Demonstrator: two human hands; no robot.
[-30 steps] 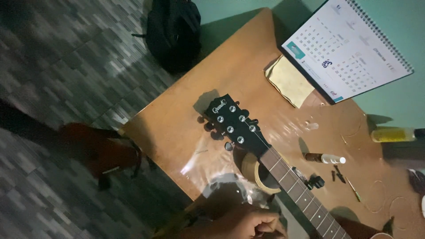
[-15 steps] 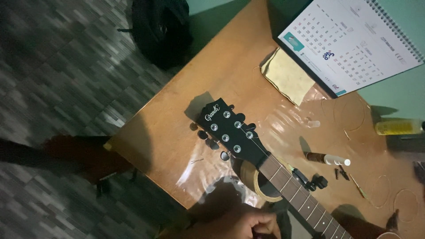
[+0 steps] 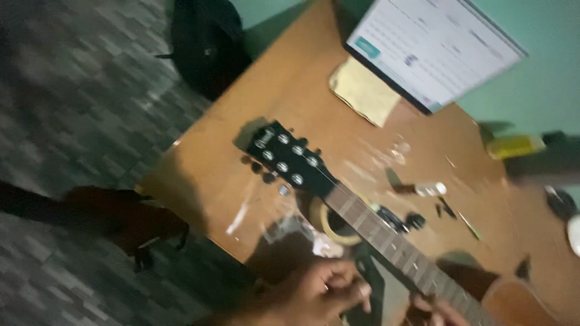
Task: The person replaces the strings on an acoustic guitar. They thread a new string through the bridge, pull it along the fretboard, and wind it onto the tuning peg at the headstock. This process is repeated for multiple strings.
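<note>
Down near the bottom edge, the left hand (image 3: 323, 290) is curled with fingers (image 3: 347, 279) bent inward, just beside the guitar neck (image 3: 386, 238); whether anything is pinched cannot be told. The right hand (image 3: 441, 309) is laid on the neck nearer the body, its grip blurred. Support is given by a tape roll (image 3: 329, 220) under the neck, so the black headstock (image 3: 287, 158) is kept lifted over the tabletop (image 3: 284, 84).

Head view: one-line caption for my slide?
Two hands, left hand and right hand, at the wooden guitar neck with black headstock on the brown table.
</note>
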